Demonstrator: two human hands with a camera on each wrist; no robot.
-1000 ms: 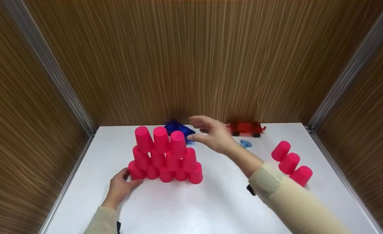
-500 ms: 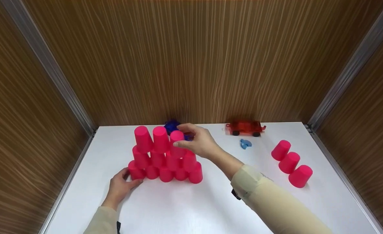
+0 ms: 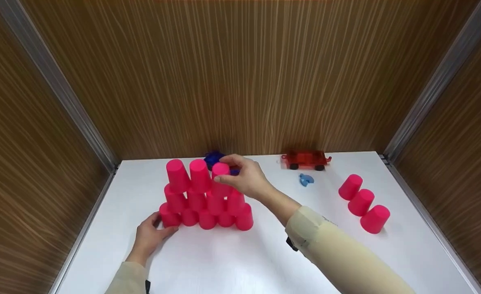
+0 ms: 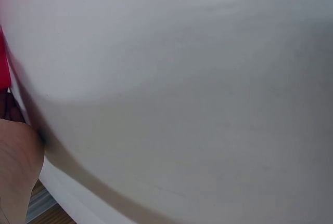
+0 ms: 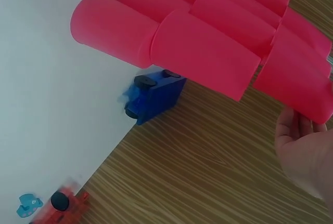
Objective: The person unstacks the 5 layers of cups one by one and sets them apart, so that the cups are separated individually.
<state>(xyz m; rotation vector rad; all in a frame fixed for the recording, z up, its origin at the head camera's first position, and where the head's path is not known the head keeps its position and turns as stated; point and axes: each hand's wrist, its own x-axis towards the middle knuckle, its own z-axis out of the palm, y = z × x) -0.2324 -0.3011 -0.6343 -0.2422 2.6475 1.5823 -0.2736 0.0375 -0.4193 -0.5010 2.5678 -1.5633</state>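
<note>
On the worktop [image 3: 199,261], the stack's [image 3: 215,206] one-o'clock cup [image 3: 221,189] is newly clasped, seemingly steadied, by right hand [image 3: 246,178]; eight-o'clock cup [image 3: 168,216] held by left hand [image 3: 148,237].

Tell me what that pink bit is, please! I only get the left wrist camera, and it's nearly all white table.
Observer: It looks like a bottom-row cup: the head view shows the left-hand grip round the one at the wall's left end.
Operator: Ooh! And what's the other grip doing?
Observer: The right-hand grip is holding the top-row cup at the right end.
Operator: Are any cups not in the wall?
Observer: Yes, three separate pink cups stand in a line over on the right side.
</note>
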